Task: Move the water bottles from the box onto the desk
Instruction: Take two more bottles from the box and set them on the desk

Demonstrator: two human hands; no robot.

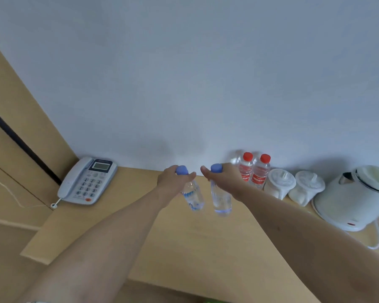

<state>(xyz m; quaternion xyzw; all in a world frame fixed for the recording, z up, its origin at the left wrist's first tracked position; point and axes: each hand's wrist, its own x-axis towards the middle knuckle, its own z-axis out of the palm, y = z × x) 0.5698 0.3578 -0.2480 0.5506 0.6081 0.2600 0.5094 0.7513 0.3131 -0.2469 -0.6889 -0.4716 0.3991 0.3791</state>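
Both arms reach out over the wooden desk. My left hand grips the neck of a clear water bottle with a blue cap, which tilts to the right. My right hand holds a second blue-capped bottle by its neck, almost upright. The two bottles hang close together just above the desk, near its middle. Whether their bases touch the surface is unclear. The box is out of view.
Two red-capped bottles stand against the white wall at the back right, then two white lidded cups and a white electric kettle with its cord. A grey desk telephone sits at the back left corner.
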